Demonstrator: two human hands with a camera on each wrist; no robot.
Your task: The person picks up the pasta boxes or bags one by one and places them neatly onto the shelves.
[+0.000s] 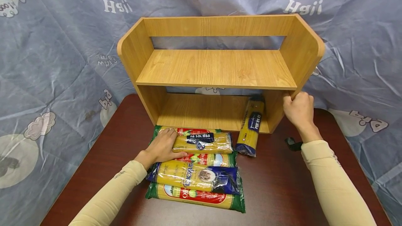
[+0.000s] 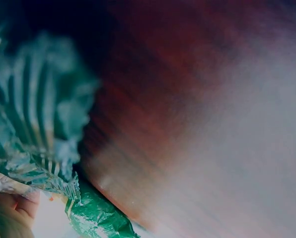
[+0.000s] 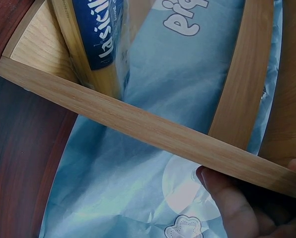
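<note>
My left hand (image 1: 163, 145) holds the left end of a yellow la Sicilia spaghetti pack (image 1: 207, 143), fingers over its far side and thumb along the near side. That pack lies on green-ended pasta packs with red labels. In the left wrist view, crinkled green wrapper (image 2: 101, 213) shows beside part of the hand. My right hand (image 1: 299, 111) grips the front edge of the wooden shelf's right side panel (image 3: 138, 124), just under the middle board. Another la Sicilia pack (image 1: 251, 125) lies inside the lower compartment against that panel, its front end sticking out past the board.
The two-tier wooden shelf (image 1: 216, 67) stands at the back of the dark red table (image 1: 276, 184). Nearer me lie a blue-and-yellow pasta pack (image 1: 194, 177) and a green-ended pack (image 1: 201, 198) under it. A printed blue-grey cloth (image 1: 62, 62) hangs behind. A black strap (image 1: 293, 144) is near my right wrist.
</note>
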